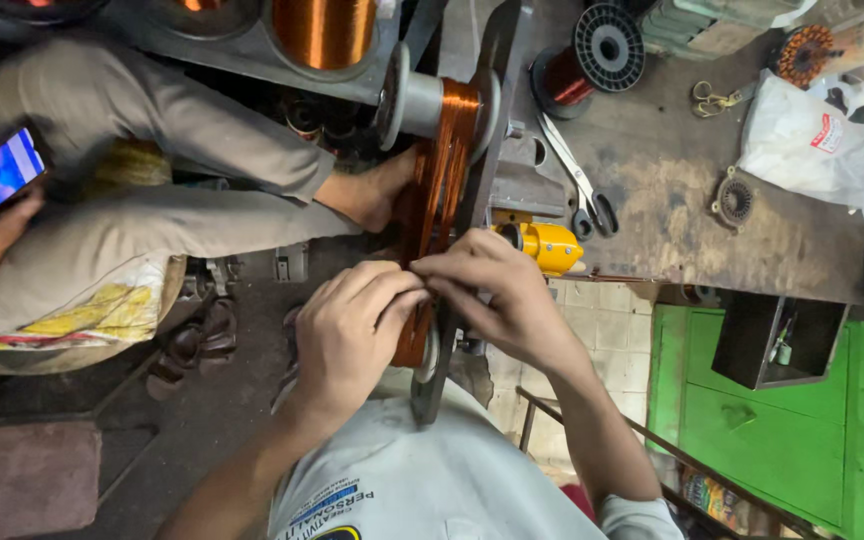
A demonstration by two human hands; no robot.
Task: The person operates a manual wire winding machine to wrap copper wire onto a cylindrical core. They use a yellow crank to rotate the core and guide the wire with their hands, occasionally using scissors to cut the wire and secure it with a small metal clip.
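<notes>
— Copper wire coil [436,180], where is it seated?
— It is wound in an orange-brown band on a coil winding former [482,150], between two grey flanges, and is stretched down towards the person's lap.
— How is it gripped?
— The lower stretch of the coil is pinched by both hands. The left hand [352,335] is curled narrowly, fingertips pressed to the coil's edge; the right hand [497,290] is closed on the same spot from the other side, the fingertips of both nearly touching.
— What is seen around it?
— A yellow fitting [550,245] is seen just beside the right hand. Scissors [577,180] are laid on the worn workbench [672,200], near a black spool [609,45]. A phone [5,168] is held by another person seated at the left, whose bare foot [372,190] is rested beside the coil
</notes>
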